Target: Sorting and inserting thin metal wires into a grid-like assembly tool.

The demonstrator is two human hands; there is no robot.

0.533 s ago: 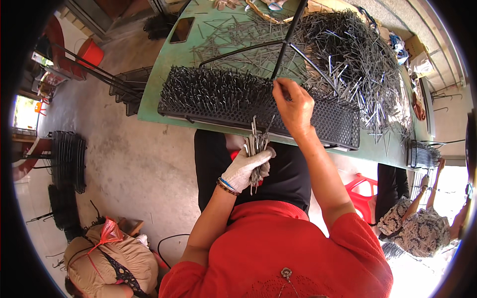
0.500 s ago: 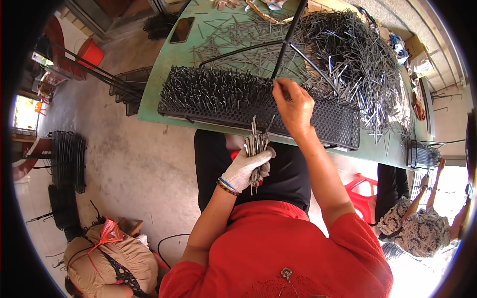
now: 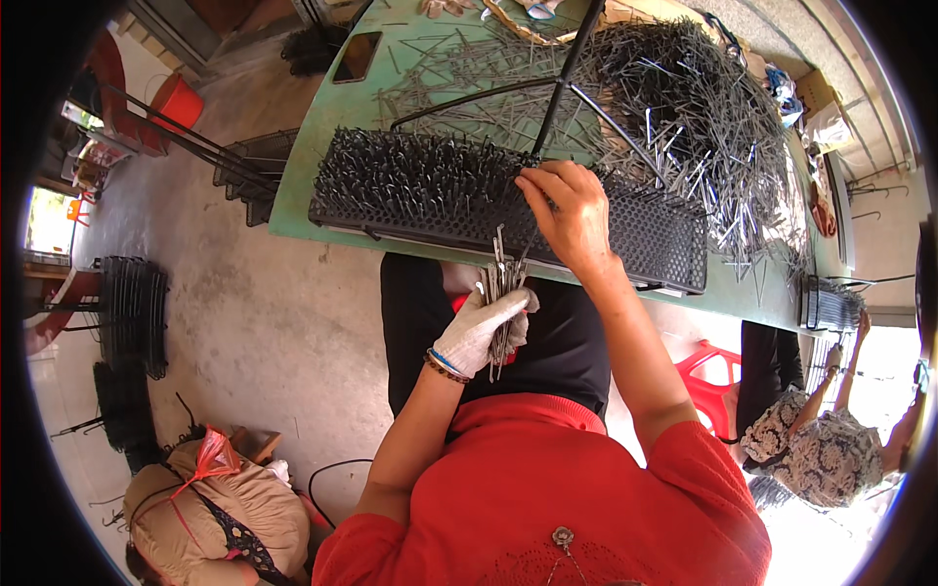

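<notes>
My left hand (image 3: 479, 330), in a white knit glove, is closed round a bundle of thin grey metal rods (image 3: 503, 278) in front of the rack, below the table edge. A black perforated metal rack (image 3: 645, 234) lies along that edge. Its left part is packed with upright dark rods (image 3: 410, 171); bare holes show on the right. My bare right hand (image 3: 572, 210) is over the rack at the right end of the packed rods. Thumb and forefinger are pinched together there; whatever is between them is too small to make out.
On the green table (image 3: 337, 122) lie scattered rods and a big tangled rod heap (image 3: 694, 107). A black bar frame (image 3: 562, 88) rises behind the rack. One person (image 3: 215, 508) is at the lower left, another (image 3: 826, 449) at the right. A red stool (image 3: 708, 381) stands nearby.
My right hand has moved slightly left and turned, its fingertips now at the packed rods' edge. My left hand still holds the bundle, barely shifted.
</notes>
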